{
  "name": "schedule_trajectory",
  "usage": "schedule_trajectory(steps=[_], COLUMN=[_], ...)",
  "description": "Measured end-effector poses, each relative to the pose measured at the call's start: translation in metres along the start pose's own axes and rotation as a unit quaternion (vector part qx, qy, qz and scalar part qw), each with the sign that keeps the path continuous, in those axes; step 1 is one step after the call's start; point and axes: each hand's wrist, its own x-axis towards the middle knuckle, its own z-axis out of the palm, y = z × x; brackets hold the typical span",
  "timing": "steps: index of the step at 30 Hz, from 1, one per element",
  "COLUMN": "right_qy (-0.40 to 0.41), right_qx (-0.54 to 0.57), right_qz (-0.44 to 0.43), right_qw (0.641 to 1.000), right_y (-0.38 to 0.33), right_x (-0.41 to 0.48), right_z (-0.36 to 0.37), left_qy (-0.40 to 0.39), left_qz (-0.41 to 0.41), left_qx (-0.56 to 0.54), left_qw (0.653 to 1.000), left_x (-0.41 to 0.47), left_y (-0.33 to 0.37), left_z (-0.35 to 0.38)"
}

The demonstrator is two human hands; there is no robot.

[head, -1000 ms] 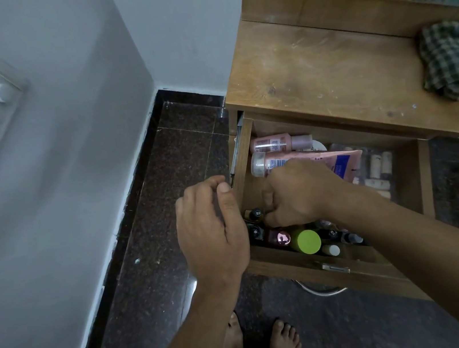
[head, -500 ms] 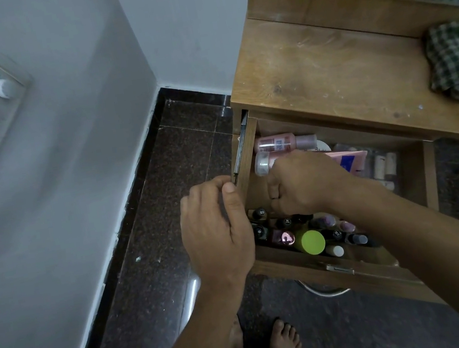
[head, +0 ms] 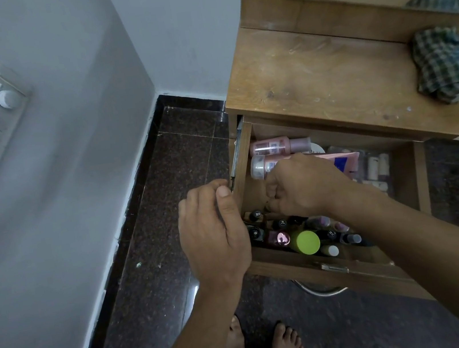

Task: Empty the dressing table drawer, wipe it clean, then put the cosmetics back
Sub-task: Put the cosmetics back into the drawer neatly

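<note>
Left hand [head: 213,233] of mine curls against the open drawer's [head: 245,156] left wall, above dark floor [head: 153,231]; whether it grips, I cannot tell. Cosmetics [head: 305,241] crowd the drawer, where my right hand [head: 302,186] curls, its hold hidden. A checked cloth [head: 445,64] sits at the tabletop's [head: 328,83] right edge.

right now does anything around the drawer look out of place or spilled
Nothing spilled or broken. A pink bottle and tube lie on their sides at the back of the drawer; the small bottles in front stand upright. A checked cloth sits crumpled on the tabletop.
</note>
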Motion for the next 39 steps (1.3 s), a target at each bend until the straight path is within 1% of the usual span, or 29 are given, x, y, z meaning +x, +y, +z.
schedule_trajectory(steps=[10,16,20,22,27,32,34,37,39], right_qy=[0.029,0.062,0.143,0.178,0.258,0.299,0.315,0.347,0.365], right_qx=[0.021,0.048,0.082,0.120,0.237,0.379,0.432,0.469,0.493], right_qz=[0.001,0.049,0.084,0.097,0.142,0.210,0.237,0.270,0.282], right_qw=[0.999,0.996,0.983,0.972,0.926,0.850,0.811,0.766,0.738], right_y=[0.003,0.011,0.011,0.008,0.002,0.013,0.016,0.017,0.014], right_x=[-0.012,-0.021,-0.030,-0.032,-0.041,-0.054,-0.056,-0.061,-0.072], right_z=[0.002,-0.002,-0.010,-0.012,-0.011,0.004,0.011,0.015,0.017], left_qy=[0.002,0.009,-0.007,-0.024,-0.063,-0.089,-0.096,-0.102,-0.104], left_qz=[0.008,0.014,0.016,0.016,0.053,0.084,0.097,0.093,0.088], left_qx=[0.008,0.011,0.030,0.054,0.091,0.122,0.136,0.147,0.128], left_qw=[1.000,1.000,0.999,0.998,0.992,0.985,0.981,0.979,0.982], left_x=[-0.001,-0.002,-0.002,-0.001,-0.001,-0.002,-0.001,0.001,-0.004], left_y=[0.001,-0.001,-0.001,0.000,0.000,0.001,0.002,0.006,0.013], left_z=[0.001,0.000,0.001,0.001,0.001,0.001,0.002,0.004,0.004])
